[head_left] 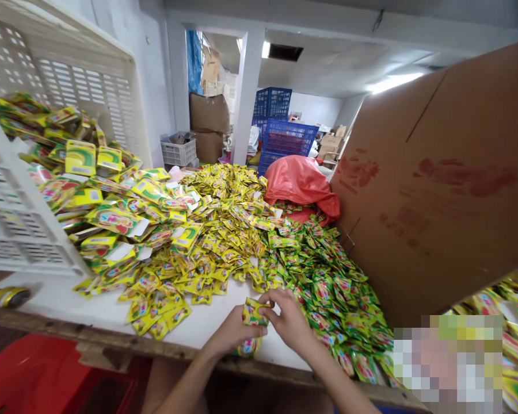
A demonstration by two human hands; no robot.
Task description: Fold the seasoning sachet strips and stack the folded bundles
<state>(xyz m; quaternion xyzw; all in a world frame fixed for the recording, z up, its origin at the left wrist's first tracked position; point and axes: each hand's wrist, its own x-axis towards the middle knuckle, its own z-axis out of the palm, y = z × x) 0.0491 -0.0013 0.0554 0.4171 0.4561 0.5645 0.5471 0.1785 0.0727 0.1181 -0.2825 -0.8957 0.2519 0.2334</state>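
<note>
My left hand point(232, 332) is closed around a small yellow printed carton point(248, 347), mostly hidden under the fingers near the table's front edge. Just above it is a yellow-green sachet point(254, 312), pinched in the fingers of my right hand point(288, 319); the left hand touches its near side. A loose pile of yellow sachets point(224, 247) lies in front of the hands. To their right spreads a heap of green sachets point(323, 293).
A tipped white crate point(132, 109) at the left spills flat yellow cartons point(116, 221) onto the white table point(99, 307). A large cardboard box point(440, 230) leans along the right. Red plastic sheeting point(300, 181) and blue crates point(289, 138) stand behind. A red stool point(38, 374) is below.
</note>
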